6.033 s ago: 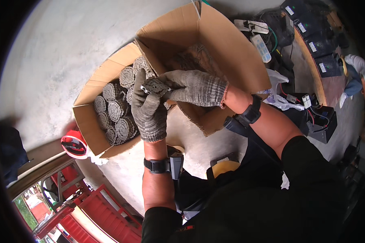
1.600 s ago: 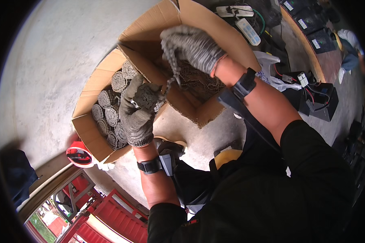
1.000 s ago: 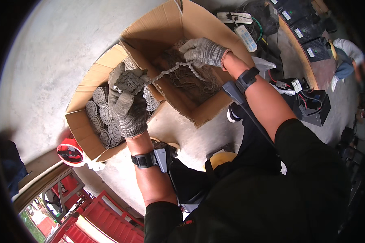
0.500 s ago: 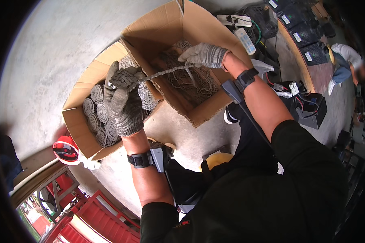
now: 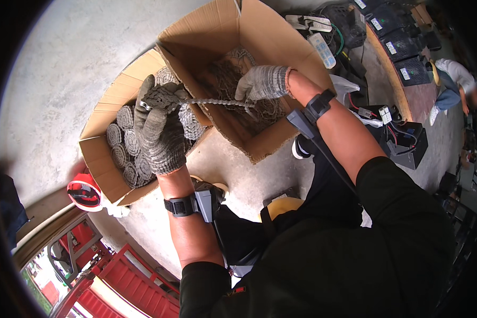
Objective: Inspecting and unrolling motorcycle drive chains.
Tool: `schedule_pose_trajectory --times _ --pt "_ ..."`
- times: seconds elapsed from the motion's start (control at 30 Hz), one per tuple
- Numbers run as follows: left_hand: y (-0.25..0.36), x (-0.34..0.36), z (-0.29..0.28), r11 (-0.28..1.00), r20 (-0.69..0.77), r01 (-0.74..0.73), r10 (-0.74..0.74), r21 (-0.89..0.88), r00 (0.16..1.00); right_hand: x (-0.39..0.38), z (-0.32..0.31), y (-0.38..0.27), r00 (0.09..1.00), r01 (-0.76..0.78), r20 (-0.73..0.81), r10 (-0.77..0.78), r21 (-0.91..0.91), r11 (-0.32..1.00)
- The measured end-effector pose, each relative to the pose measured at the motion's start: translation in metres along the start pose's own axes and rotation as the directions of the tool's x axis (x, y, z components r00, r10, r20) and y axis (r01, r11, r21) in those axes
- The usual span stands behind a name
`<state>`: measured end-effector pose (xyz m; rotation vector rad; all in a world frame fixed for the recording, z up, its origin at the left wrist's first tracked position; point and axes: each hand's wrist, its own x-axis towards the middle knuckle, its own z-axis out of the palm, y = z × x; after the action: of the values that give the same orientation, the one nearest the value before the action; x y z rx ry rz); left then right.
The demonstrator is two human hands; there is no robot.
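My left hand (image 5: 159, 138), in a grey knitted work glove, is closed around a partly rolled metal chain (image 5: 164, 99) above the left cardboard box (image 5: 98, 161). From that roll a taut strand runs across to my right hand (image 5: 267, 83), also gloved, which pinches it over the right cardboard box (image 5: 196, 40). A short end of chain hangs just below the right fingers. Several rolled chains (image 5: 131, 142) stand packed in the left box, and loose tangled chains (image 5: 225, 77) lie in the right one.
Power strips (image 5: 321, 50) and cables lie beyond the right box. A black battery-like block (image 5: 411, 146) with wires is on the floor at right. Black boxy units (image 5: 397, 45) line a wooden edge near another person (image 5: 453, 77). A red round object (image 5: 85, 192) sits left.
My right hand has moved slightly down and right, bringing the strand nearly level. My left hand keeps its hold on the roll and has barely shifted.
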<state>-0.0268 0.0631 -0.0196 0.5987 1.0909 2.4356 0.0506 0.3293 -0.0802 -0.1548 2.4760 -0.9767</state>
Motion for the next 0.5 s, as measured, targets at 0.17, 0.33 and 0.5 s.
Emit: schedule_pose_trajectory --times 0.17,0.33,0.5 --pt "0.004 -0.002 0.000 1.000 -0.007 0.002 -0.002 -0.004 1.000 0.002 0.003 -0.015 0.997 -0.017 0.075 0.018 -0.023 1.000" --pt "0.004 -0.001 -0.001 0.998 0.014 0.034 -0.035 0.049 0.999 0.003 0.003 -0.016 0.977 0.012 0.210 0.038 -0.232 0.973" --pt "0.004 0.000 -0.013 0.999 -0.013 0.021 -0.020 0.041 1.000 -0.002 0.000 0.000 1.000 -0.005 -0.003 0.004 -0.146 0.989"
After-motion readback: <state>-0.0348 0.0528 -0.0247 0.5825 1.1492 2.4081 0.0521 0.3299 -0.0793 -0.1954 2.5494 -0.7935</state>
